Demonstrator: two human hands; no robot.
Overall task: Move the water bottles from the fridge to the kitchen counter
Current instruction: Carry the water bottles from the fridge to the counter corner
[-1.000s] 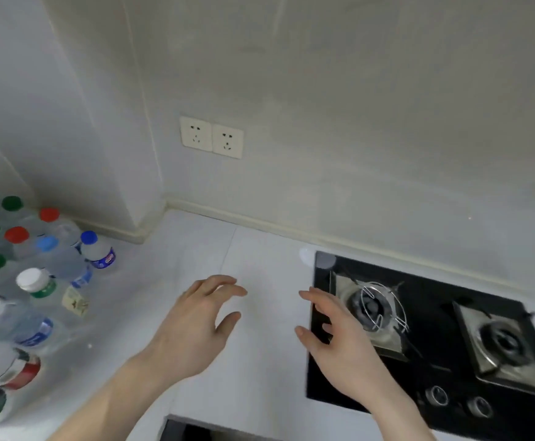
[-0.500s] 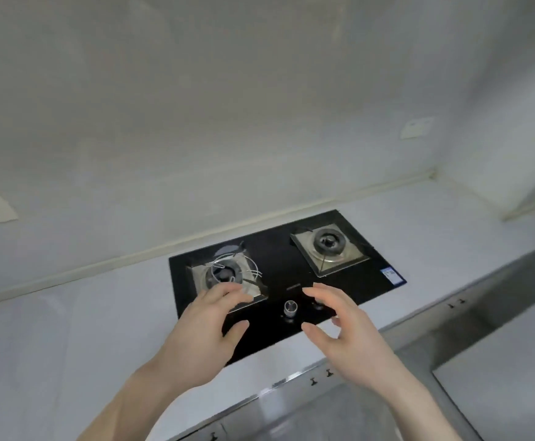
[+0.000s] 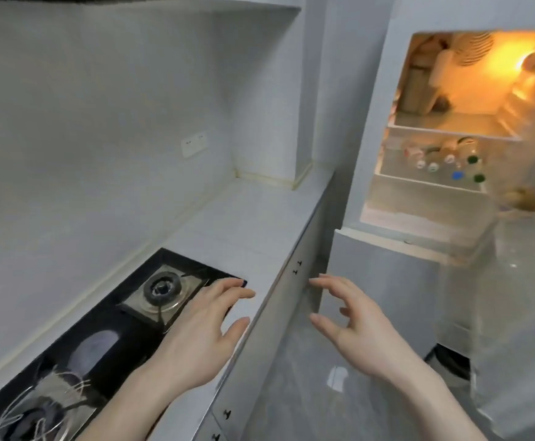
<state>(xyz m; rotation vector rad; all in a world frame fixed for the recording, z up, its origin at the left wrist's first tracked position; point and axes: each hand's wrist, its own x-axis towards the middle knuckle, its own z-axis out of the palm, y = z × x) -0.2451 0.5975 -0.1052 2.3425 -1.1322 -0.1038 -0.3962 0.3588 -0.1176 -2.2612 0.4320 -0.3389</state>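
Ahead, both hands are being held out empty with fingers loosely spread: the left hand (image 3: 201, 332) above the kitchen counter (image 3: 243, 224), the right hand (image 3: 356, 326) beside it. Water bottles (image 3: 444, 160) are being kept on a lower shelf of the open fridge (image 3: 383, 128), well apart from both hands, up and to the right.

Pale grey walls (image 3: 100, 116) close the kitchen in at 10 and 12 o'clock, with a white double socket (image 3: 194, 143) on the back wall near 12. A boxed column (image 3: 266, 90) stands in the corner at 12 o'clock, and a recessed ledge (image 3: 243, 3) runs overhead. A black gas hob (image 3: 107, 329) with two burners sits at 8 o'clock. Grey cabinet fronts (image 3: 291, 313) drop to a grey floor (image 3: 323, 393) at 6 o'clock. Warm yellow light (image 3: 514, 55) glows at 2 o'clock.
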